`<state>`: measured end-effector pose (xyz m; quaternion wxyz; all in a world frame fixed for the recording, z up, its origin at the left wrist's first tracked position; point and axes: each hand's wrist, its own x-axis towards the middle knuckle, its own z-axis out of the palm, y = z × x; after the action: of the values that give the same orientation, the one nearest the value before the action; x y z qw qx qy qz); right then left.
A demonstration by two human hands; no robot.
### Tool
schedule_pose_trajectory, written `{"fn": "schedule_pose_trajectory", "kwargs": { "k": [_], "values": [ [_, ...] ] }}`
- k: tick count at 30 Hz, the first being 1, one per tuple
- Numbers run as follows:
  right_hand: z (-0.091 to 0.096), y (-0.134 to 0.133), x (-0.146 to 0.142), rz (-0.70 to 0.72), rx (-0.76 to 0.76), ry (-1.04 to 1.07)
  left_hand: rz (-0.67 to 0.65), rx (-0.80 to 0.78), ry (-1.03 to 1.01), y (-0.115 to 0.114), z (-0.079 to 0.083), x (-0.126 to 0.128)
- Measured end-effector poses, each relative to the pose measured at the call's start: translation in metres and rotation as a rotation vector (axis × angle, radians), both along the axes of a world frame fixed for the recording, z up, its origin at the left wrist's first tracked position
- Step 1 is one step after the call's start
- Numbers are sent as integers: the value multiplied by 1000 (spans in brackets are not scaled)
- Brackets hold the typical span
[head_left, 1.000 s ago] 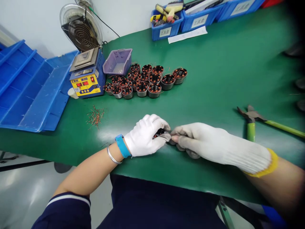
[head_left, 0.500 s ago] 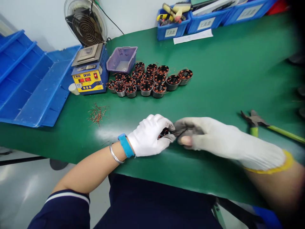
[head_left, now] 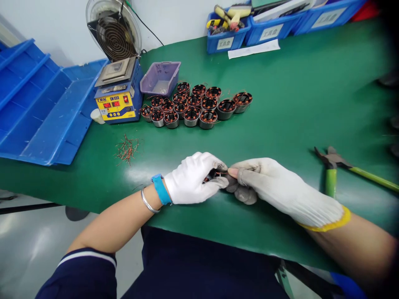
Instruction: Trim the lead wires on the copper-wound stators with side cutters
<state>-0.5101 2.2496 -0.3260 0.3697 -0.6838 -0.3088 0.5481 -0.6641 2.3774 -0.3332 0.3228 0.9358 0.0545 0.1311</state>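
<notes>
Both my hands wear white knit gloves and meet near the front edge of the green table [head_left: 280,104]. My left hand [head_left: 193,179] is closed around a small wound stator [head_left: 212,175], mostly hidden by its fingers. My right hand [head_left: 274,187] pinches thin copper wire ends at the stator's right side, thumb and forefinger pressed together. A group of several finished stators [head_left: 196,106] with copper coils stands farther back.
A blue and yellow solder pot [head_left: 117,95] and a small fan [head_left: 114,29] stand at the back left beside a purple tray [head_left: 160,78]. Copper wire scraps [head_left: 127,148] lie left. Green-handled pliers [head_left: 335,166] lie right. Blue bins [head_left: 268,25] line the back; a blue tray [head_left: 40,108] sits left.
My right hand has pulled slightly back and its fingers have regripped on the wire at the stator. The left hand stays put. The view shifted a little.
</notes>
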Motion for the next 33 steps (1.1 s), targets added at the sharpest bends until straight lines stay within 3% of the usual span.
{"fn": "schedule_pose_trajectory", "kwargs": {
  "k": [8,17,24,29,33],
  "values": [
    [-8,-5,1,14,12,30,26,107,-44,-5,-7,0],
    [1,1,17,248,57,200,60,159,-1,-11,-9,0],
    [0,4,7,165,-53,126,61,223,2,-13,-7,0],
    [-3,0,2,122,18,143,50,176,28,-17,6,-3],
    [-7,-3,-1,109,83,-1,60,87,51,-18,10,-7]
  ]
}}
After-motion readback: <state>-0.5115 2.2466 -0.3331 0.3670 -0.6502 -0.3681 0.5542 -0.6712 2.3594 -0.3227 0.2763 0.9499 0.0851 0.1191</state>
